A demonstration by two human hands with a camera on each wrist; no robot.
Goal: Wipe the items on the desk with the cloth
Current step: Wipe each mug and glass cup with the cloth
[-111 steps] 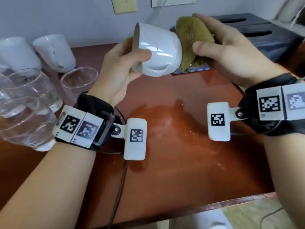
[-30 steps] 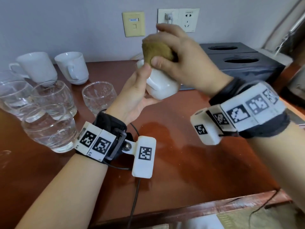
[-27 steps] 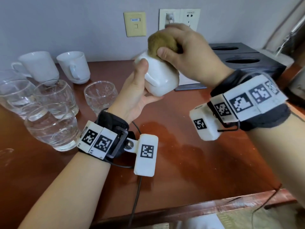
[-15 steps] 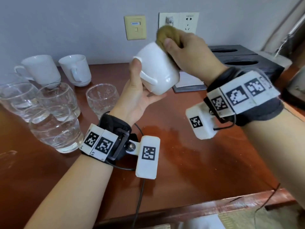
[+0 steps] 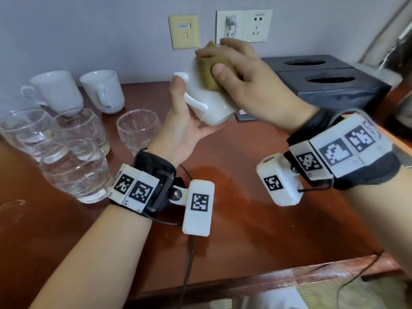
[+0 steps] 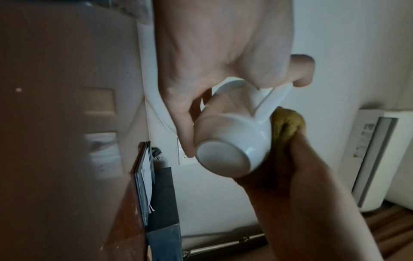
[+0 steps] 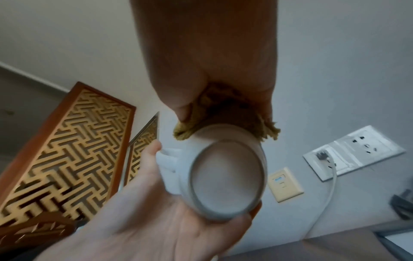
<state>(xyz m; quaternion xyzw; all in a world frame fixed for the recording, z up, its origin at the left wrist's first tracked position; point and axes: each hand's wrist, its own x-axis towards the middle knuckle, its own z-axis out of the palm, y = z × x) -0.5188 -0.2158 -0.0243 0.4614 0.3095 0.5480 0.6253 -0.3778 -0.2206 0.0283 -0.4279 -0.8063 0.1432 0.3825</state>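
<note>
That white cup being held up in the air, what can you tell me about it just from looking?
The cup is plain glossy white, ceramic by its look, with a loop handle and a round flat base. It is held above the desk, tilted so its base faces the person. The left hand cradles it, thumb by the handle. The right hand presses a bunched olive-green cloth against its side. Its inside is hidden.

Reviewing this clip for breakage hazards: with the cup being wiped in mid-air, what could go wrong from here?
1. The white cup is tilted above the desk, held only by the left hand; pressure from the cloth in the right hand might push it loose.
2. The glasses stand crowded beside the left forearm; a swing could knock them.
3. A cable trails under the left wrist and might snag.
</note>
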